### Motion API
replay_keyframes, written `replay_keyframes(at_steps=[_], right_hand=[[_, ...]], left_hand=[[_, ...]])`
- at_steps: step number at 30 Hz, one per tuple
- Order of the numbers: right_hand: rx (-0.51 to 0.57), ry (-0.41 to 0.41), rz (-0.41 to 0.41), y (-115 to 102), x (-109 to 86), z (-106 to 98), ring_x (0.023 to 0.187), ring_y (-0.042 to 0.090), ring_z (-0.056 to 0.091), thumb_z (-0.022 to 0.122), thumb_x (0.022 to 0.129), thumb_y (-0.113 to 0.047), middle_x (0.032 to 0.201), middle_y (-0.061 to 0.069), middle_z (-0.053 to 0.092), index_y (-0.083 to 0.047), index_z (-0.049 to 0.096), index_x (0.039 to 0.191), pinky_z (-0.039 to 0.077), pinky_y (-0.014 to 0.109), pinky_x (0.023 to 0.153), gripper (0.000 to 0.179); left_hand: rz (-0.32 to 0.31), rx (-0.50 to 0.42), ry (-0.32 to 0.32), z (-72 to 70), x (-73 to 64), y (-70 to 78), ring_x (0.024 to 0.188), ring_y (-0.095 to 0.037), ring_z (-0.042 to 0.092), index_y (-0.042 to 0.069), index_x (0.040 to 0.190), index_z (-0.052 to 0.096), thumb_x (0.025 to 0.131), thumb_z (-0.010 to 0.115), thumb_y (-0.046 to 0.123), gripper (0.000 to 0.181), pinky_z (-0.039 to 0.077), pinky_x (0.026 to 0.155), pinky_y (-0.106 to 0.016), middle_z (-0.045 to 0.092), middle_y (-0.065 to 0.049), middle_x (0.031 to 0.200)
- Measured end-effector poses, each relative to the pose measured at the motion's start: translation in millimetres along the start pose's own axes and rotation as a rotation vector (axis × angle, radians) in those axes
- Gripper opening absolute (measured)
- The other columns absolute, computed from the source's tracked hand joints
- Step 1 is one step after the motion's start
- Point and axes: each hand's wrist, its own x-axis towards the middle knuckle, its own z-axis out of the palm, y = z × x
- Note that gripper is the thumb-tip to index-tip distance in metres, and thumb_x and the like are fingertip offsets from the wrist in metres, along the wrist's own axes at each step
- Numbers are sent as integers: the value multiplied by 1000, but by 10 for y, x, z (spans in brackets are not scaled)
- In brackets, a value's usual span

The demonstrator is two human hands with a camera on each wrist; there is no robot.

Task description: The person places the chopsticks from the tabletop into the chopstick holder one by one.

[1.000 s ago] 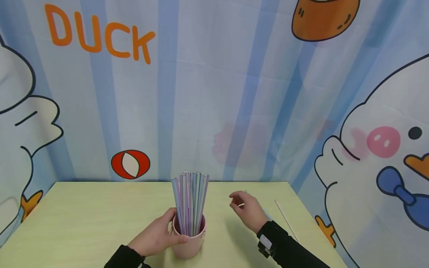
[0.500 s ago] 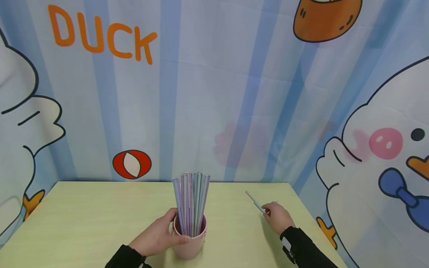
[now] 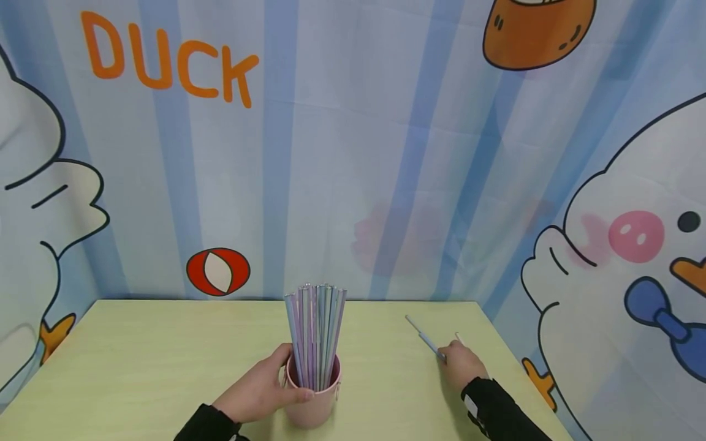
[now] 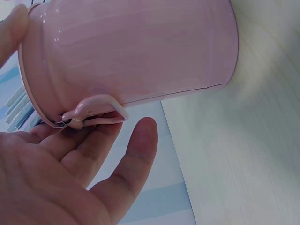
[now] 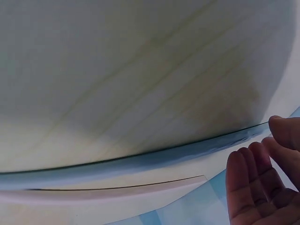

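A small pink bucket [image 3: 310, 409] stands upright on the table, filled with several pastel purple and blue drinking straws [image 3: 315, 337]. My left hand [image 3: 261, 387] grips it at the rim, thumb in front. In the left wrist view, fingers pass by the handle lug [image 4: 96, 110] on the bucket's side. Over at the right, my right hand [image 3: 462, 364] pinches a blue straw [image 3: 429, 344] between thumb and index finger, close to the tabletop. In the right wrist view, the blue straw [image 5: 140, 164] reaches the thumb tip, while the other fingers lie apart from it.
A greyish straw [image 3: 411, 321] lies beyond the blue one on the table [image 3: 182, 361]. Beside it, a pale pink straw [image 5: 117, 193] lies mostly hidden behind my right hand in the head view. A printed duck curtain [image 3: 331, 153] rises behind the table's back edge.
My right hand has moved right from beside the bucket to the loose straws, then down slightly onto the blue straw. The left hand and bucket have stayed put.
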Motion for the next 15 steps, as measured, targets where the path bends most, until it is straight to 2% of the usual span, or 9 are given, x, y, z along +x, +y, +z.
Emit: replay_keyframes(at_steps=[8, 15], right_hand=[[-70, -11, -36, 17, -10, 45, 69, 23, 59, 72, 85, -6, 82, 11, 56, -2, 74, 107, 54, 37, 61, 23], [-65, -9, -54, 20, -10, 64, 70, 22, 57, 72, 84, -4, 81, 9, 55, -4, 76, 104, 55, 36, 63, 20]], left_hand=[[7, 2, -1, 5, -1, 4, 121, -34, 52, 5, 145, 35, 73, 80, 47, 95, 40, 100, -63, 48, -17, 142], [-2, -15, 0, 12, 4, 7, 124, -37, 49, 6, 146, 35, 73, 80, 47, 95, 38, 101, -65, 48, -17, 142]])
